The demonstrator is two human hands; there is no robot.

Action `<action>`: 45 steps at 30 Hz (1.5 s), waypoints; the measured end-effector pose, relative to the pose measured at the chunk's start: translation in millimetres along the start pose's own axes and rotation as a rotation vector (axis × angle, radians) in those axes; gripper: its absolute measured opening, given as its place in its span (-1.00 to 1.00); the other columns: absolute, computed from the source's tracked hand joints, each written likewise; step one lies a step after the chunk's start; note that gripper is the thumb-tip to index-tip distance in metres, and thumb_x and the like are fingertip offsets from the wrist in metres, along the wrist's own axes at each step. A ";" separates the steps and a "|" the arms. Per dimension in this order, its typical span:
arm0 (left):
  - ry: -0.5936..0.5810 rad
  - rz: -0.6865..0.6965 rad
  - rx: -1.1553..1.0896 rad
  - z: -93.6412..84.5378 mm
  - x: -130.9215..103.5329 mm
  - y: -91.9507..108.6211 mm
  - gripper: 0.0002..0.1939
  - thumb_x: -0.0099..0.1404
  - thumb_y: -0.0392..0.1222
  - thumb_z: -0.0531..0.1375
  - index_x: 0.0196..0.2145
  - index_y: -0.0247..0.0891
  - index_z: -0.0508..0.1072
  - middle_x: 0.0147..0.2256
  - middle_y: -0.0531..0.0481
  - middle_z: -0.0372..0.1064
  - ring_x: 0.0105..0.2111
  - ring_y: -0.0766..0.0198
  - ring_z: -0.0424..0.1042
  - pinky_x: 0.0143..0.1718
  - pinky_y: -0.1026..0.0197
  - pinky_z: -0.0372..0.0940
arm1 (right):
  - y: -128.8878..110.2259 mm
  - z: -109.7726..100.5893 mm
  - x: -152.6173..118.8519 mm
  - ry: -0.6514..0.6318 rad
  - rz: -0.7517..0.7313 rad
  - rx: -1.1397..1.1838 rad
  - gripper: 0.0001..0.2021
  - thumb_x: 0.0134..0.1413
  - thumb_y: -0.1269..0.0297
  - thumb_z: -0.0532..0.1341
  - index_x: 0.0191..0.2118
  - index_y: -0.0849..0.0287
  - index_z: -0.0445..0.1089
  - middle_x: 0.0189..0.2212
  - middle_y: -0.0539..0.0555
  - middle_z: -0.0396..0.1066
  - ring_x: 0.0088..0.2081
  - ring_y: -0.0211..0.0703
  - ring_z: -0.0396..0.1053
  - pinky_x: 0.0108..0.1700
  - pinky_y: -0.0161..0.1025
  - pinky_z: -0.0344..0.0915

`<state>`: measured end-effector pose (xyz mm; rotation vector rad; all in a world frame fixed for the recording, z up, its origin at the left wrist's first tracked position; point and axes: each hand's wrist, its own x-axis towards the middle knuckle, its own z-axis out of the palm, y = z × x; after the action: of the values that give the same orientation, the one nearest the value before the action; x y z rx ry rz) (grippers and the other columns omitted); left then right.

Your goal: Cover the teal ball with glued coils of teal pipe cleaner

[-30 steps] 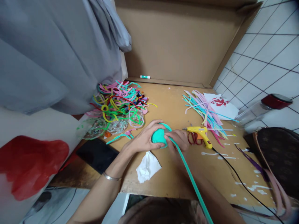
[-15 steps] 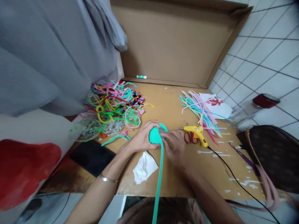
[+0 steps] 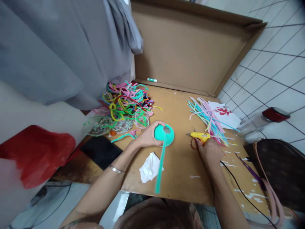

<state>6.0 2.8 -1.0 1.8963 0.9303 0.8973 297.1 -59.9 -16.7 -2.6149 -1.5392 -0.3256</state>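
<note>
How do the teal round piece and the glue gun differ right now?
The teal round piece is ball-like with a grey patch; the glue gun is yellow with a narrow nozzle. The round piece sits in the left hand, whereas the glue gun is in the right hand, which hides its handle. They share one thing: each is held by just one hand.

Open table reaches from ball to scissors crowding glue gun.
</note>
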 end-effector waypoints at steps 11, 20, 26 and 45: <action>0.044 -0.024 -0.161 1.0 3.3 -7.7 -0.27 -0.15 -0.15 0.45 -0.02 -0.25 0.31 0.00 -0.10 0.37 -0.02 0.06 0.39 0.01 0.04 0.33 | 8.3 -4.3 10.7 0.050 0.193 0.370 -0.53 -0.02 -0.06 0.17 -0.20 0.27 0.51 -0.35 0.29 0.52 -0.32 0.12 0.41 -0.32 -0.10 0.23; 0.016 -0.094 -0.238 -2.0 5.9 -18.8 -0.27 -0.16 -0.07 0.46 -0.02 -0.24 0.36 -0.06 -0.08 0.40 -0.07 0.08 0.41 -0.05 0.07 0.35 | -45.7 -41.9 11.6 0.602 -0.231 0.624 -0.66 -0.08 0.11 0.20 -0.19 0.19 0.37 -0.30 0.19 0.44 -0.25 0.05 0.37 -0.18 -0.08 0.29; -0.070 -0.118 -0.292 -3.7 5.2 -16.8 -0.29 -0.15 -0.02 0.46 -0.04 -0.26 0.41 -0.06 -0.09 0.42 -0.03 0.03 0.41 -0.03 0.08 0.35 | -64.4 -32.5 6.1 0.640 -0.350 0.660 -0.73 -0.03 0.20 0.20 -0.17 0.14 0.29 -0.30 0.14 0.38 -0.24 0.04 0.36 -0.23 -0.10 0.29; -0.165 -0.171 -0.306 -5.9 0.6 -6.4 -0.15 -0.18 0.14 0.46 0.02 -0.30 0.39 0.01 -0.14 0.39 0.01 -0.04 0.36 0.02 0.05 0.29 | -66.2 -26.1 -15.9 0.568 -0.404 0.671 -0.77 0.02 0.28 0.25 -0.17 0.09 0.27 -0.28 0.06 0.40 -0.25 -0.07 0.38 -0.23 -0.17 0.29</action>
<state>-0.3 7.9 -4.1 1.5780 0.7918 0.7236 228.3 -45.9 3.1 -1.5359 -1.5809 -0.4336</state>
